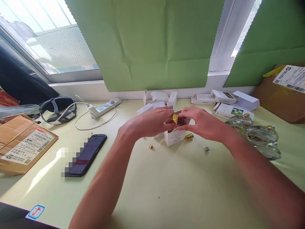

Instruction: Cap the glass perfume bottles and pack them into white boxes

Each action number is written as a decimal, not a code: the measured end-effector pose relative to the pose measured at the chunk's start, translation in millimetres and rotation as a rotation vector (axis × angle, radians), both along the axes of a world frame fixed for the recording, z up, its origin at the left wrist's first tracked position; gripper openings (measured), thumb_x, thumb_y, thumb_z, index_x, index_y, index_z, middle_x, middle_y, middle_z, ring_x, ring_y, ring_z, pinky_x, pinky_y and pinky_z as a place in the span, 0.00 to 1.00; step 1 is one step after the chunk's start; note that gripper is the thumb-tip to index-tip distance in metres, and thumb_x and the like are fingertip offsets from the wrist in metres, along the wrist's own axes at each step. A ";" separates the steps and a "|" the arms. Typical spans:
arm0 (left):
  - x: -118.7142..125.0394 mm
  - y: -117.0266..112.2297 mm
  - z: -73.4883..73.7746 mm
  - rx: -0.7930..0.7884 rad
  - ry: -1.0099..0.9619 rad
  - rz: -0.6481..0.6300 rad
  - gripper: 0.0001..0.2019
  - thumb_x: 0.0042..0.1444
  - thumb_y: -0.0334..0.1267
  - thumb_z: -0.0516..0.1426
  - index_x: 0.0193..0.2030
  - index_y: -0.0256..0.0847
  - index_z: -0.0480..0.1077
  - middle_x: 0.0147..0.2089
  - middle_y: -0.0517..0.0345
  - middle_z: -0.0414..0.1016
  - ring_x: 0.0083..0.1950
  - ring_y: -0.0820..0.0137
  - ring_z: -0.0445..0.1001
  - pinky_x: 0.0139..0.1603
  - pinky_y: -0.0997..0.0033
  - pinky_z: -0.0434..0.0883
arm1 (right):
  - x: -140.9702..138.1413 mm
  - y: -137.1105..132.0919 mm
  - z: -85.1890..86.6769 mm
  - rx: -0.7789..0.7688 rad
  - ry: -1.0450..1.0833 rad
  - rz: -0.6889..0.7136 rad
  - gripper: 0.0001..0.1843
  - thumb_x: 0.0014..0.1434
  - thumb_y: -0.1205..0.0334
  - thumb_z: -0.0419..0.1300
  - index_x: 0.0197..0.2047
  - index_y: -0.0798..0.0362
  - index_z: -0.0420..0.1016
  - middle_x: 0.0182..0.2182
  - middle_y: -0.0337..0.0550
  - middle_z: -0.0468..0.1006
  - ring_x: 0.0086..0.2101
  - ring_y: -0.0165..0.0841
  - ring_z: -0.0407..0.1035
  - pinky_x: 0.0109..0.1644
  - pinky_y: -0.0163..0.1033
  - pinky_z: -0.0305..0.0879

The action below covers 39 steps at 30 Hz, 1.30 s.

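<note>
A small shiny gold cap (174,118) is pinched between the fingertips of the left hand (152,122) and the right hand (202,122), both closed on it, just above a small white cardboard box (174,137) which stands open on the pale yellow-green table (166,184). A short gold metal cylinder (189,137) lies just beside the box, on its right, and a tiny gold ring (150,146) lies on its left (a small grey metal piece (206,149) is seen further right). A black smartphone (87,154) lies well apart to the left. Clear glass bottles (260,136) are lying near the right forearm.
</note>
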<state>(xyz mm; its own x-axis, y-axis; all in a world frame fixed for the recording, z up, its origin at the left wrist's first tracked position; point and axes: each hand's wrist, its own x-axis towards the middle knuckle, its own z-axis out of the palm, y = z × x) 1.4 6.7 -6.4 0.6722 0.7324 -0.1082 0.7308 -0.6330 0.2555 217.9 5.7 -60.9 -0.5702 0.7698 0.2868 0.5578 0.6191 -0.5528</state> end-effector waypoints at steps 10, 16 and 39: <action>8.1 -1.0 -9.2 -0.001 0.009 -0.062 0.10 0.67 0.43 0.48 0.40 0.41 0.66 0.45 0.53 0.66 0.45 0.66 0.68 0.44 0.67 0.64 | 3.1 0.1 -4.1 -0.221 -0.031 -0.042 0.11 0.63 0.49 0.59 0.44 0.42 0.79 0.53 0.46 0.69 0.49 0.44 0.70 0.48 0.50 0.71; 7.7 1.1 -12.9 0.002 0.060 -0.077 0.11 0.66 0.39 0.47 0.31 0.41 0.57 0.43 0.53 0.65 0.46 0.66 0.66 0.46 0.66 0.64 | 4.9 0.9 0.4 -0.248 -0.025 0.089 0.16 0.67 0.49 0.54 0.48 0.44 0.80 0.48 0.43 0.80 0.43 0.40 0.73 0.44 0.45 0.68; 1.5 2.7 -10.6 -0.082 0.086 -0.049 0.14 0.70 0.39 0.45 0.52 0.47 0.70 0.52 0.55 0.69 0.47 0.68 0.69 0.44 0.69 0.63 | 23.4 3.2 6.7 -0.346 0.043 0.035 0.20 0.66 0.45 0.56 0.57 0.38 0.76 0.53 0.40 0.80 0.50 0.42 0.75 0.50 0.48 0.72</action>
